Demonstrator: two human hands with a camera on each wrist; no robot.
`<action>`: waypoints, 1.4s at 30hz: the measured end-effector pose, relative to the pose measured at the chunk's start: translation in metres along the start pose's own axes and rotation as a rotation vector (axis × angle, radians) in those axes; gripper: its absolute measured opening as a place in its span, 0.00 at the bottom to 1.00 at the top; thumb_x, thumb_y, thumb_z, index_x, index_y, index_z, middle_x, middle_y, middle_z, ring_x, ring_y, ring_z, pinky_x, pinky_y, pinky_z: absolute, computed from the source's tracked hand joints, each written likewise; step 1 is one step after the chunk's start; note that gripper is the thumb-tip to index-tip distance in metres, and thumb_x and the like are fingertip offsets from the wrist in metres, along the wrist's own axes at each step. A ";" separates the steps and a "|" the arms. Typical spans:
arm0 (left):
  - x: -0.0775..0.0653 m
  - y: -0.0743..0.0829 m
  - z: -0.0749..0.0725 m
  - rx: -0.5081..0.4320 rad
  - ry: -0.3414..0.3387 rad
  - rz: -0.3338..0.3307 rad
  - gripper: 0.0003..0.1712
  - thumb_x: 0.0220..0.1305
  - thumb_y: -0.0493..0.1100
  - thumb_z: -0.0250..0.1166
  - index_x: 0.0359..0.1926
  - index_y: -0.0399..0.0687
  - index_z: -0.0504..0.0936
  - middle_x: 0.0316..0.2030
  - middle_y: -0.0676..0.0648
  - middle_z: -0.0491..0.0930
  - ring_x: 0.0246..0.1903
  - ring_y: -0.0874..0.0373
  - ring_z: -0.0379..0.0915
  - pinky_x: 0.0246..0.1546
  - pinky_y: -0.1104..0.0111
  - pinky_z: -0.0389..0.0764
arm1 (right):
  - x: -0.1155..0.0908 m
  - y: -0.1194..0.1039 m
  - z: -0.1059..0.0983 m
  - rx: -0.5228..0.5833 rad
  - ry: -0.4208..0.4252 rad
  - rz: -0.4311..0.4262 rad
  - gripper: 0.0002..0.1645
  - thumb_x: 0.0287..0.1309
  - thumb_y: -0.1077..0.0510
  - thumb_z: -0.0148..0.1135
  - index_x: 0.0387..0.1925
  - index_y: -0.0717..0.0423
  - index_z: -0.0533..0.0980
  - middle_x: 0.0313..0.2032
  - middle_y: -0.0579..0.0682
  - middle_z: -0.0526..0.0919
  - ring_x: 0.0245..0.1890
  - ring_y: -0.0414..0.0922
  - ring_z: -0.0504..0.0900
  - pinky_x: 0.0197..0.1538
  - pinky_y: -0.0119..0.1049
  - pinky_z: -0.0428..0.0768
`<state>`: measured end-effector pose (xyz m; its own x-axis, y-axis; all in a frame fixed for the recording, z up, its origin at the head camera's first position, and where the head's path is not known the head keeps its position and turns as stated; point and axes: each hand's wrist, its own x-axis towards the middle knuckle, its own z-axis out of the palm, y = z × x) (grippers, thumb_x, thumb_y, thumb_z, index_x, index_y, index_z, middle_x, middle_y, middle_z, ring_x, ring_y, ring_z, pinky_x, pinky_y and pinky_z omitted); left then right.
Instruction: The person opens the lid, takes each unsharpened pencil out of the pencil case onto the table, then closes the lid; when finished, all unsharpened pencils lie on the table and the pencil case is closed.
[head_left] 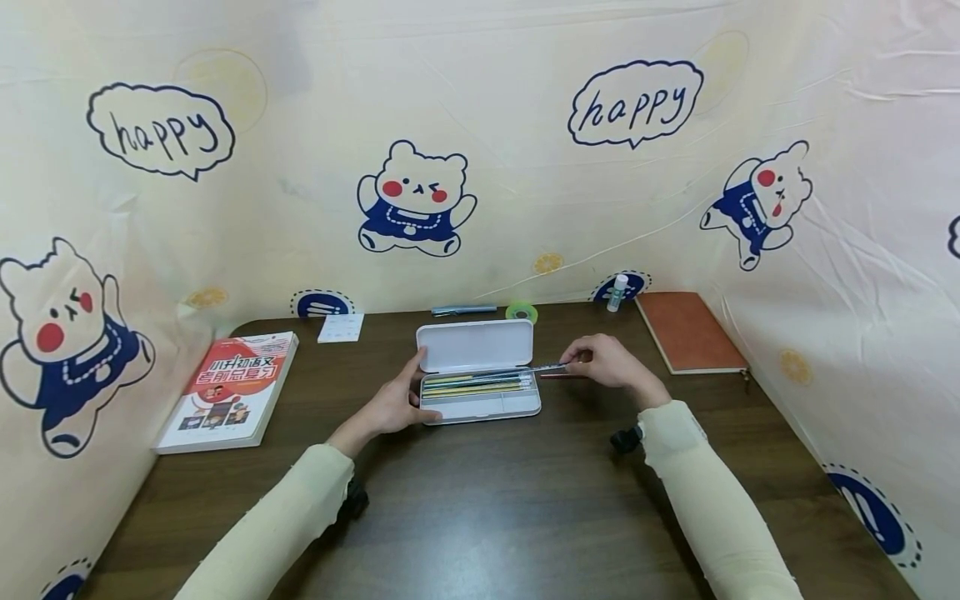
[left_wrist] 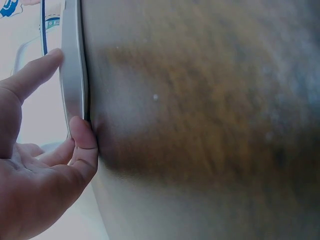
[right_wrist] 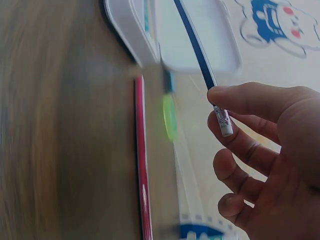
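Observation:
A white pencil case [head_left: 480, 408] lies on the table with its lid [head_left: 474, 346] raised at the back. Several pencils [head_left: 472, 385] fill the rear part of its tray. My left hand [head_left: 397, 400] grips the case's left end, with thumb and fingers around the edge [left_wrist: 72, 75]. Between thumb and forefinger, my right hand [head_left: 603, 360] pinches a dark blue pencil [right_wrist: 197, 52] near its white eraser end. The pencil slants over the right end of the case. Beneath that hand, a red pencil [right_wrist: 142, 150] rests on the tabletop beside the case.
A thick book [head_left: 225, 392] and a white paper card [head_left: 341, 328] lie at left. Behind the case are a blue pen-like object [head_left: 463, 310] and a green tape roll [head_left: 522, 312]. A glue stick [head_left: 617, 293] stands back right, near a brown notebook [head_left: 690, 333].

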<state>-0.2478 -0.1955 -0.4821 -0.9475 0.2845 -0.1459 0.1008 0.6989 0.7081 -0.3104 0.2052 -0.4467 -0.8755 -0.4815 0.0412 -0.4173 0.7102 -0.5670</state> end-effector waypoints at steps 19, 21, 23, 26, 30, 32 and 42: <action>0.000 -0.001 0.000 0.018 0.002 0.020 0.69 0.54 0.48 0.77 0.80 0.56 0.35 0.65 0.39 0.71 0.40 0.55 0.71 0.40 0.67 0.72 | -0.055 0.073 -0.036 -0.020 0.035 0.151 0.05 0.63 0.58 0.66 0.38 0.50 0.86 0.36 0.48 0.87 0.36 0.46 0.76 0.42 0.40 0.73; 0.000 -0.001 0.000 0.020 0.004 0.022 0.68 0.54 0.48 0.77 0.80 0.56 0.35 0.65 0.39 0.71 0.40 0.54 0.71 0.41 0.67 0.72 | -0.058 0.076 -0.035 -0.025 0.029 0.160 0.05 0.62 0.58 0.66 0.38 0.49 0.86 0.37 0.48 0.88 0.37 0.45 0.77 0.43 0.40 0.74; 0.001 0.000 0.000 0.020 0.005 0.025 0.68 0.54 0.48 0.77 0.80 0.56 0.36 0.64 0.39 0.72 0.40 0.54 0.71 0.41 0.67 0.72 | -0.060 0.079 -0.034 -0.030 0.017 0.171 0.05 0.63 0.58 0.66 0.38 0.50 0.86 0.37 0.48 0.88 0.38 0.45 0.79 0.45 0.41 0.75; 0.000 0.000 0.000 0.019 0.006 0.032 0.68 0.54 0.47 0.78 0.80 0.55 0.36 0.64 0.39 0.72 0.39 0.54 0.71 0.41 0.66 0.72 | -0.061 0.084 -0.031 -0.036 -0.001 0.184 0.05 0.62 0.58 0.66 0.38 0.50 0.86 0.38 0.49 0.88 0.38 0.44 0.80 0.45 0.41 0.76; -0.001 0.000 -0.001 0.019 0.004 0.035 0.68 0.54 0.47 0.78 0.80 0.54 0.36 0.63 0.39 0.72 0.39 0.54 0.71 0.41 0.66 0.72 | -0.060 0.089 -0.028 -0.041 -0.011 0.203 0.05 0.62 0.59 0.66 0.37 0.51 0.86 0.38 0.50 0.89 0.38 0.44 0.80 0.45 0.41 0.76; -0.001 0.000 -0.001 0.020 0.003 0.036 0.68 0.54 0.47 0.78 0.80 0.54 0.36 0.63 0.39 0.72 0.39 0.54 0.71 0.41 0.66 0.72 | -0.059 0.090 -0.028 -0.041 -0.007 0.211 0.05 0.62 0.60 0.66 0.37 0.51 0.86 0.38 0.50 0.89 0.38 0.45 0.80 0.46 0.42 0.76; -0.001 0.001 -0.001 0.014 0.005 0.036 0.68 0.54 0.47 0.78 0.80 0.55 0.36 0.64 0.39 0.72 0.38 0.55 0.72 0.40 0.66 0.72 | -0.055 0.089 -0.028 -0.042 -0.022 0.252 0.06 0.62 0.59 0.67 0.39 0.51 0.87 0.42 0.53 0.88 0.42 0.49 0.81 0.50 0.50 0.77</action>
<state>-0.2468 -0.1954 -0.4807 -0.9447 0.3062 -0.1175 0.1385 0.6973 0.7033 -0.3065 0.3092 -0.4770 -0.9478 -0.2973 -0.1155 -0.1966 0.8297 -0.5224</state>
